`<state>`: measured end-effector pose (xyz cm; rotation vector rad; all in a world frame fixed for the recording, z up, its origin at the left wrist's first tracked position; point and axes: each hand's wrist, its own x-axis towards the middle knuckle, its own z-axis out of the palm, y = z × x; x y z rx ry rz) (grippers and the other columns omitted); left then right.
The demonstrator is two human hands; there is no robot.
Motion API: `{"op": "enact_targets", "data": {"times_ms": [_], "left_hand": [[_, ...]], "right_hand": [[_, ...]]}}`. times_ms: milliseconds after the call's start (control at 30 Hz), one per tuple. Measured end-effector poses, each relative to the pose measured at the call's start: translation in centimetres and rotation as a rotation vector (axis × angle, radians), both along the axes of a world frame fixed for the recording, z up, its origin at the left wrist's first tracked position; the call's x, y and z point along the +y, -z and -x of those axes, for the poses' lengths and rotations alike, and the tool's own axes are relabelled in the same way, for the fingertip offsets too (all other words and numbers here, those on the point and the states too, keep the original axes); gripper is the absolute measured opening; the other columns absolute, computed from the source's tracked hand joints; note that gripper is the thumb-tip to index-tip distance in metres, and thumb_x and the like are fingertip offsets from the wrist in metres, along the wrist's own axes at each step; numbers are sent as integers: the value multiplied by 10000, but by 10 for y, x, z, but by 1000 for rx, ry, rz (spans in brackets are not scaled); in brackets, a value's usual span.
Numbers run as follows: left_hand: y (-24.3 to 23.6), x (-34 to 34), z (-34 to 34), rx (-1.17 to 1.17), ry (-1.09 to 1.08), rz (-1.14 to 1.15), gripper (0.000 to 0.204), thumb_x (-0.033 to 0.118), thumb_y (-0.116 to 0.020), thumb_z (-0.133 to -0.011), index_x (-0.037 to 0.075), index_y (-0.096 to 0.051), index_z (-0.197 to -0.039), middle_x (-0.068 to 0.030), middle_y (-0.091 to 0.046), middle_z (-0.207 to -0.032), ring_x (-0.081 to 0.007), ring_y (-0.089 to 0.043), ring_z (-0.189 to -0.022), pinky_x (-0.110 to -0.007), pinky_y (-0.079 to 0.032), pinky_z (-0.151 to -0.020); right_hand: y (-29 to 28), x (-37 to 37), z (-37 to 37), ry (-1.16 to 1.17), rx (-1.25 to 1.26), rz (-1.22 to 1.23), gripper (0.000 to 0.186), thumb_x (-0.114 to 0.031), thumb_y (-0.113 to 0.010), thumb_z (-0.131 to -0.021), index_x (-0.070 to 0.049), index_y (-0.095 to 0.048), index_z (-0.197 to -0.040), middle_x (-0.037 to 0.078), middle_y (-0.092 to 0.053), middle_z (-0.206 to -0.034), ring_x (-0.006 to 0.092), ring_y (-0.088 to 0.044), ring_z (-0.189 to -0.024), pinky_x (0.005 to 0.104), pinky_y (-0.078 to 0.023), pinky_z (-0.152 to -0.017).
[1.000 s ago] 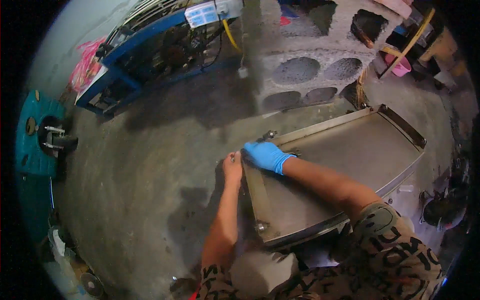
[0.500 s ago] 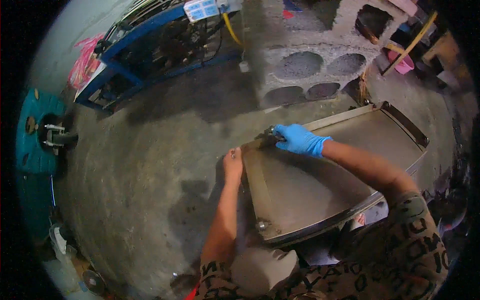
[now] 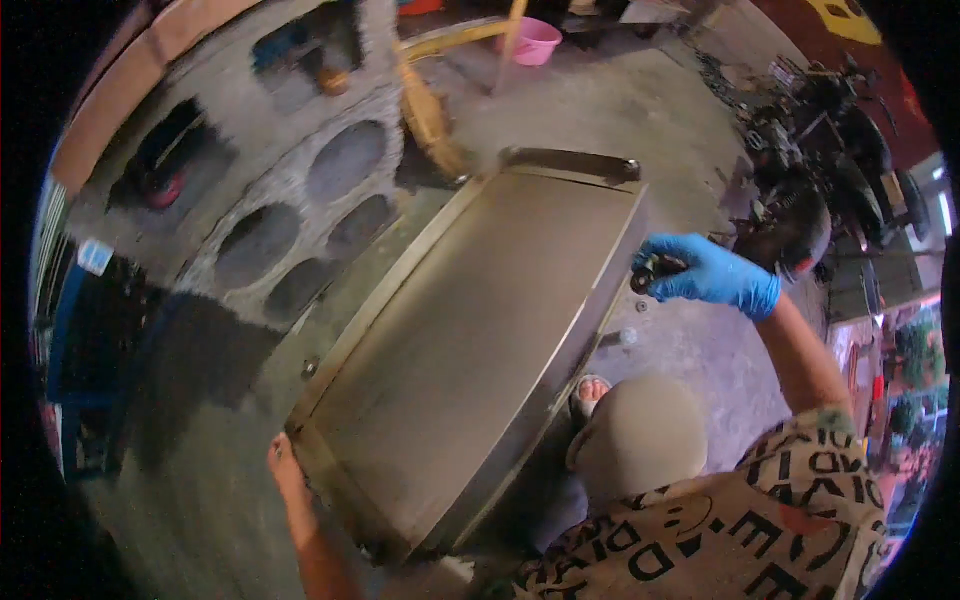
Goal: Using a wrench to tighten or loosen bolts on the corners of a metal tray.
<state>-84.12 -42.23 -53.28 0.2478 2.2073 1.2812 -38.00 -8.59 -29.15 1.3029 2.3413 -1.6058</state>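
A large flat metal panel with raised edges lies tilted in front of me. My left hand, bare, grips its near left corner. My right hand, in a blue glove, is off the panel's right edge, above the concrete floor, closed on a small dark object. A small bolt head sits on the panel's left rim.
Hollow concrete blocks stand to the left of the panel. A pink bowl is at the top. Dark engine parts lie at the right. My foot in a sandal is beside the panel.
My view has swung to the right. My gloved right hand left the panel's far left corner, crossed to its right side and now holds a small dark object. My left hand stays on the corner.
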Motion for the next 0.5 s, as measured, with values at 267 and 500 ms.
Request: {"op": "enact_targets", "data": {"times_ms": [267,500], "left_hand": [[4,11,32,91,185,418,355,353,-555,-861,4,-549,-930,-76,-556,-924,-196,-502,-844,-324,-408,-744],[18,1,48,220,190,501,369,296,-610,-804,-20,-558,-987,-106,-588,-878,-213,-538,-765,-339,-433,-674]], "right_hand": [[206,-14,-212,520,-480,-67,288,-212,-699,-691,2,-588,-849,133,-640,-747,207,-635,-653,333,-503,-619],[318,-46,-238,137,-867,-92,350,-335,-636,-712,-1,-644,-813,215,-630,-832,347,-626,-768,416,-499,-693]]}}
